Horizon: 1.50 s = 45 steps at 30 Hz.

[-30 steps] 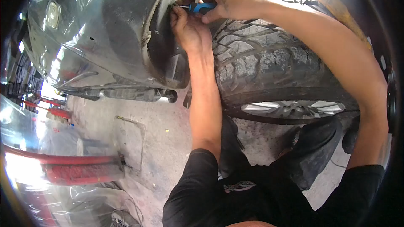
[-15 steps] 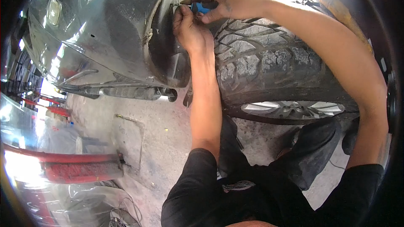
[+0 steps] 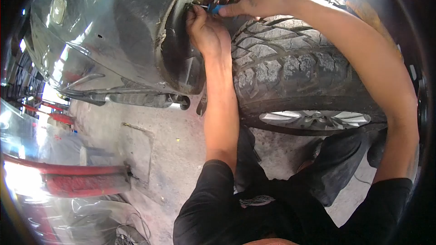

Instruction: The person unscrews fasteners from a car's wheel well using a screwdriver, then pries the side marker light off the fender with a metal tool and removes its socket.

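Note:
My right hand (image 3: 238, 3) is closed on the blue handle of a screwdriver (image 3: 214, 8), whose thin metal shaft points left. Around the shaft's tip my left hand (image 3: 204, 25) has its thumb and fingers pinched, at the inner edge of the dark wheel arch liner (image 3: 175, 52). Whatever small piece the left fingers pinch is too small to make out. Below my right hand lies the large treaded tire (image 3: 290, 63) with its silver rim (image 3: 315, 119).
The dark car body (image 3: 109, 31) fills the upper left, with a running board (image 3: 141, 100) below it. A red bumper (image 3: 86, 180) and plastic sheeting are at the lower left. A yellowish strut (image 3: 370, 16) and a bright light stand at the upper right.
My right hand has shifted its grip on the blue handle, and its fingers now lie straighter along it. My left hand has stayed at nearly the same spot.

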Each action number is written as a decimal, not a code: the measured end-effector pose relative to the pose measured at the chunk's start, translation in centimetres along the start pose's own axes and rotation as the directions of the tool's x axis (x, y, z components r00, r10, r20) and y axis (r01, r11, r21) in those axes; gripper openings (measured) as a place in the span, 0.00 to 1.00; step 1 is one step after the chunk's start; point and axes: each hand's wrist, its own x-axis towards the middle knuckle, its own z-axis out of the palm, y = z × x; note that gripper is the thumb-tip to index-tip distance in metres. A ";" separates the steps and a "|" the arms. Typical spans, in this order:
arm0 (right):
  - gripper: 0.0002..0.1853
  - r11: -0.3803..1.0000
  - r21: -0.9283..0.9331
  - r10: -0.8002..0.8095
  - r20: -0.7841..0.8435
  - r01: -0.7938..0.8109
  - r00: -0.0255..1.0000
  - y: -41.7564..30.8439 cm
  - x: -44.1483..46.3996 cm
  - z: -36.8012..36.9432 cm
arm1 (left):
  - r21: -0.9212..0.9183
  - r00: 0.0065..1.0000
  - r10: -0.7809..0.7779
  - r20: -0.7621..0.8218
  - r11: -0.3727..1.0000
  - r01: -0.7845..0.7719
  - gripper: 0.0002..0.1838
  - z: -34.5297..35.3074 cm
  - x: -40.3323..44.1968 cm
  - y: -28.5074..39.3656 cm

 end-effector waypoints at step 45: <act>0.22 0.969 0.247 -0.009 0.118 -0.020 0.993 -0.6 -0.3 -0.4 | 0.072 1.000 -0.023 -0.001 0.997 0.023 0.16 -1.1 -0.1 -0.4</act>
